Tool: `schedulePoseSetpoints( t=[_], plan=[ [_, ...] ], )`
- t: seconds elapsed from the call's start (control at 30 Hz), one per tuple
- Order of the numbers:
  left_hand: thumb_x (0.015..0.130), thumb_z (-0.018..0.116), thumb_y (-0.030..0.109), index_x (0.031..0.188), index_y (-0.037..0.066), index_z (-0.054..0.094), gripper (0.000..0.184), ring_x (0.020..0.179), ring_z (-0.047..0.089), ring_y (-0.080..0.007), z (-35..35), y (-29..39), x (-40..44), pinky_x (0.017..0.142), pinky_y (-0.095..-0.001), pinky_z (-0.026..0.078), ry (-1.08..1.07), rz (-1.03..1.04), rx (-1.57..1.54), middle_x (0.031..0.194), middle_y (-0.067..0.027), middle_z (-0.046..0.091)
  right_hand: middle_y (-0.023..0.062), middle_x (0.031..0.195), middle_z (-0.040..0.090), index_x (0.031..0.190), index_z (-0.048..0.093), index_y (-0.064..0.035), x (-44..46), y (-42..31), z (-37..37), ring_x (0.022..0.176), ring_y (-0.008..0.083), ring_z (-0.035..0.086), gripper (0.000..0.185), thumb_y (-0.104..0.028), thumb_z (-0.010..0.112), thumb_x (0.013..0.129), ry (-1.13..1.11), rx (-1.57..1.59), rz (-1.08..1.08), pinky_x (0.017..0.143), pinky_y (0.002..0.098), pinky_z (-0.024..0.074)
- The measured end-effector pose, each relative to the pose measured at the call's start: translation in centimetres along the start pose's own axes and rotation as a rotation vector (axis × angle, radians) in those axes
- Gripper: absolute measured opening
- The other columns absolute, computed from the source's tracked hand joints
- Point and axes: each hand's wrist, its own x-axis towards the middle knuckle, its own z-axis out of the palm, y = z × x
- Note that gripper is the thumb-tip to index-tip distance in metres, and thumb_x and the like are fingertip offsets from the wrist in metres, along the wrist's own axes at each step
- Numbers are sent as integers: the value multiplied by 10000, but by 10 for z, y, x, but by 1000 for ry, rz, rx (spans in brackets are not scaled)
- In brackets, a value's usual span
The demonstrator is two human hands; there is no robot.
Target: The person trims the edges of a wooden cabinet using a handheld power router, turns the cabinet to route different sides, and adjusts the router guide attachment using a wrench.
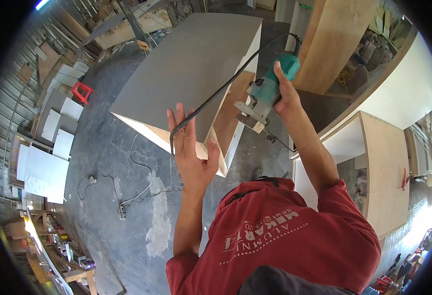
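Observation:
A teal trim router [266, 91] with a clear base is held in my right hand [285, 93], tilted, beside the open side of a cabinet box. A small wood block [250, 123] sits at the router's base. The router's black power cord [225, 84] loops from its top across to my left hand [189, 152]. That hand is raised with fingers spread, and the cord lies across the fingers without a closed grip. Just behind the left hand stands the cabinet box [186, 64], with a grey top panel and bare wood edges.
White-and-wood cabinets [385, 172] stand close on the right, with a tall wood panel [331, 44] behind. An extension cord [149, 179] snakes over the concrete floor [98, 152]. At left are a red stool [82, 92] and stacked white panels [51, 164]. A workbench [73, 270] holds tools.

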Motion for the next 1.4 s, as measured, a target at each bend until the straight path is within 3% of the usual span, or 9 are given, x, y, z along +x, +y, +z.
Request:
schedulePoseSetpoints(
  t=[0.37,0.57,0.7,0.83,0.93,1.0,1.07,1.23,1.4],
  plan=[
    [868,657,7,1447,3,550,588,1500,337,-502,6,-62,-10,1187,-537,361,-12,-93,-9,1565,-271,457,66,1061,659,1287,573,-104,-17,-4,-9,966,237,670,715,-515,891,796,-9,15,-23,888,453,576],
    [880,637,-5,1327,36,663,450,1475,414,-460,-33,-72,57,1165,-517,391,24,51,82,1481,-241,568,88,1012,642,1228,572,-55,-20,-11,-3,883,213,684,674,-499,875,823,-28,-56,-127,781,397,599],
    [899,620,-4,1246,33,714,361,1453,467,-416,-41,-84,106,1154,-500,404,60,135,148,1426,-213,628,93,1068,642,1278,575,-21,-9,-16,2,949,211,665,693,-521,826,869,-41,-54,-179,839,398,577],
    [906,620,-2,1226,31,725,338,1437,491,-406,-23,-96,138,1149,-489,410,22,118,100,1415,-211,638,91,1057,653,1285,573,-19,1,-33,4,925,214,673,612,-446,802,911,-70,-12,-193,836,395,579],
    [906,622,-16,1229,29,722,341,1421,512,-397,-4,-113,154,1141,-479,420,-48,113,108,1410,-201,643,93,1030,659,1268,579,3,8,-56,14,909,214,688,583,-402,802,914,-88,-12,-143,822,401,594],
    [941,626,6,1245,13,718,318,1404,539,-317,6,-133,162,1160,-427,390,-120,92,58,1430,-190,632,94,1010,659,1249,585,21,11,-65,27,901,210,700,578,-385,809,905,-68,-11,-135,805,405,610],
    [935,628,-4,1246,16,719,324,1389,553,-317,11,-156,173,1153,-420,400,-191,96,5,1423,-184,639,104,1032,657,1259,580,26,20,-73,43,931,223,702,607,-409,807,903,-137,-108,-123,820,417,614],
    [927,640,-7,1245,29,722,330,1344,596,-302,19,-222,183,1135,-394,424,-373,157,-175,1396,-166,662,109,1075,651,1273,577,28,21,-77,96,925,220,694,655,-439,823,886,-47,-251,-306,786,419,634],
    [906,689,49,1249,44,707,343,1263,650,-317,28,-280,163,1078,-374,487,-668,46,-295,1347,-165,685,106,1029,652,1275,570,29,16,-69,131,878,216,691,694,-457,841,862,38,-332,-411,763,415,627]
  ],
)
